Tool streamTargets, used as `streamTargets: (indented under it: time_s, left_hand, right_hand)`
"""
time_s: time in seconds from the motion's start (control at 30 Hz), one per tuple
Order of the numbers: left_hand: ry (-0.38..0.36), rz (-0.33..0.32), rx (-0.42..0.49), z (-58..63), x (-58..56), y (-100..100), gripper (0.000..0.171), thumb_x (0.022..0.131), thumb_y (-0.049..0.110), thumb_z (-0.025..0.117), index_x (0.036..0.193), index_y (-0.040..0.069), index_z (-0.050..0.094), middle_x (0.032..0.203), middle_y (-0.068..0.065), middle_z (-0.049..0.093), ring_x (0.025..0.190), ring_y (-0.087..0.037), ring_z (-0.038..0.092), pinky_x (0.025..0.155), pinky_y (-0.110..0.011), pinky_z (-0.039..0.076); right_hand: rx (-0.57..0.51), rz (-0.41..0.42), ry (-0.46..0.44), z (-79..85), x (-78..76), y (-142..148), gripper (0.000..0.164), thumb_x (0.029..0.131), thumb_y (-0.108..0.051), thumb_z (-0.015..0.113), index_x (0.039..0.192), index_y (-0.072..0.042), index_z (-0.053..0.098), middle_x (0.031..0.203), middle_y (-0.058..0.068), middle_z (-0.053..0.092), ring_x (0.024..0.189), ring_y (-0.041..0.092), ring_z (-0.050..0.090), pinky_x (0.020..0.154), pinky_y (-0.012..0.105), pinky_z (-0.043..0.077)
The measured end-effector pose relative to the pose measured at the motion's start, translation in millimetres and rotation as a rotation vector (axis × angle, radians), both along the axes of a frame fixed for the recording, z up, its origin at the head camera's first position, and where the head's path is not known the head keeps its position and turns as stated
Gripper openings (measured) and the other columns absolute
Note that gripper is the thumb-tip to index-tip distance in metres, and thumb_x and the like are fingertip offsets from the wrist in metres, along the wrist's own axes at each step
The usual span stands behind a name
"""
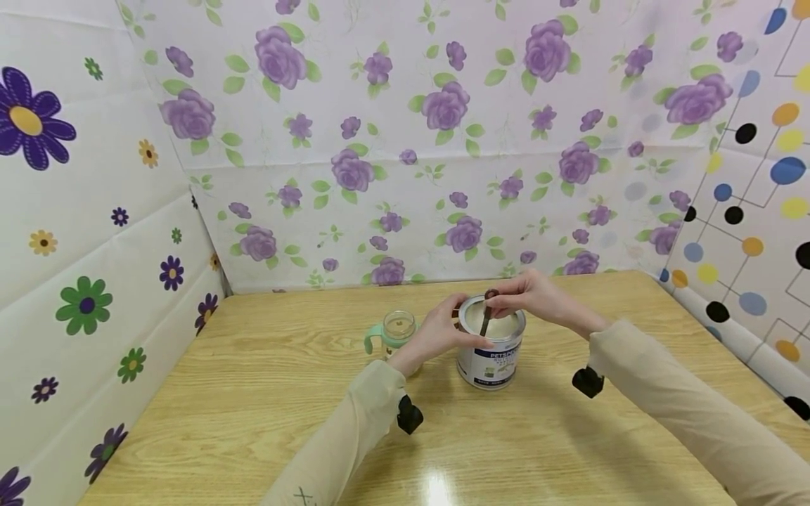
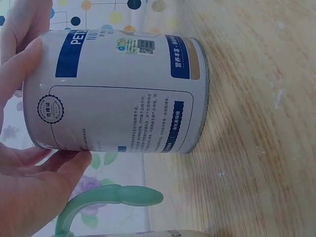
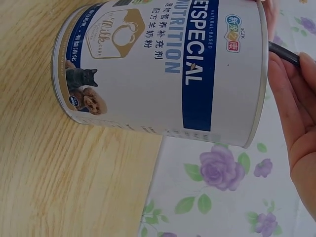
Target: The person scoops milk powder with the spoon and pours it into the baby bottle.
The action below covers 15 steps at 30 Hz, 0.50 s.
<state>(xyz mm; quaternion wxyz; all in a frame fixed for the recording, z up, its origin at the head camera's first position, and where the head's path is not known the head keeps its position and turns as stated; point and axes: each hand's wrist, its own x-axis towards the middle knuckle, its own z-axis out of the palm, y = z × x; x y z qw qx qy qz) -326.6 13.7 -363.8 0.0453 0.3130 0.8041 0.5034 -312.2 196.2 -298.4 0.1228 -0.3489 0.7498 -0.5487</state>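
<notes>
place: screened-off tabletop corner, room type unclear | rose sheet [image 1: 418, 147] behind | daisy sheet [image 1: 104, 225] left | dotted sheet [image 1: 766, 221] right | wood-grain table [image 1: 253, 400]

We see a navy-banded white can [image 1: 489, 367], a mint-green cup handle [image 2: 113, 194], a yellowish wood-grained counter [image 1: 285, 365] and a white backdrop [image 1: 411, 183] patterned with purple roses [image 1: 445, 105].

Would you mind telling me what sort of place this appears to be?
Probably a makeshift tabletop booth indoors: a light-brown wood-grain table has a creased white sheet printed with purple roses behind it and a white sheet with coloured dots along the right.
</notes>
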Motion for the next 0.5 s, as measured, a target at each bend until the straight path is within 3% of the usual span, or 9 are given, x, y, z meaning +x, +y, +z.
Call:
streamTargets:
  time_s: [0.33,0.5]
  left_hand:
    - [-0.010,0.012,-0.007,4.5,3.9,-2,0.069,0.044,0.039,0.064,0.103,0.019,0.034,0.095,0.003,0.039,0.084,-0.017,0.038,0.055,-0.022,0.037]
    - [-0.006,0.010,-0.009,-0.7,-0.5,-1,0.070,0.043,0.041,0.063,0.102,0.020,0.034,0.095,0.004,0.039,0.084,-0.019,0.038,0.054,-0.022,0.037]
  right_hand:
    - [0.037,0.017,0.022,-4.9,-7.3,5,0.017,0.072,-0.003,0.044,0.084,0.004,0.053,0.075,0.019,0.051,0.066,0.030,0.047,0.056,0.040,0.036]
    - [0.046,0.019,0.020,-4.7,-8.1,7,0.016,0.072,-0.002,0.044,0.083,0.003,0.054,0.075,0.019,0.051,0.065,0.032,0.047,0.055,0.036,0.038]
